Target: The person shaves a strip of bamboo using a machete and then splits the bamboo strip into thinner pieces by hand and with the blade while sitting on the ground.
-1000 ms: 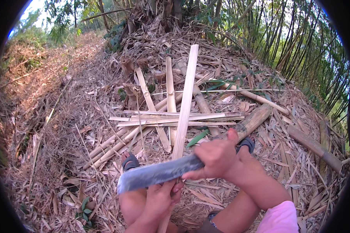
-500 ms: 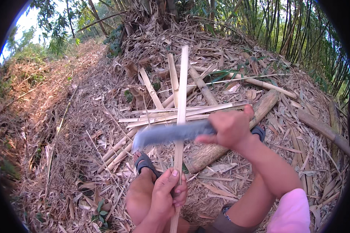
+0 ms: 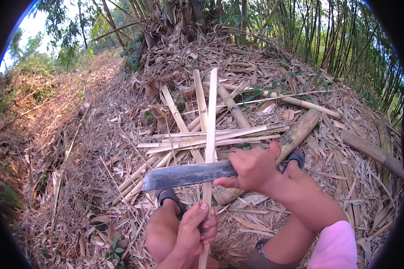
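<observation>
My left hand [image 3: 197, 227] is closed round the lower part of a long pale bamboo strip [image 3: 211, 119], which points away from me. In my right hand [image 3: 256, 169] is a machete [image 3: 184, 175], its handle hidden by the fingers. The broad dark blade points left and lies across the strip just above my left hand. Whether the edge bites into the strip I cannot tell. Beyond the blade, several split bamboo strips [image 3: 238, 133] lie crossed in a loose pile.
A thick bamboo log [image 3: 300, 127] slants between my sandalled feet. Thinner poles [image 3: 372, 150] lie at the right, and a stump [image 3: 160, 117] stands behind the pile. Dry leaves cover the sloping ground. Bamboo stems [image 3: 341, 40] grow at the back right.
The machete has come down the strip toward my left hand and is no longer blurred. The strip's far end has drawn nearer to me. My left hand keeps its hold.
</observation>
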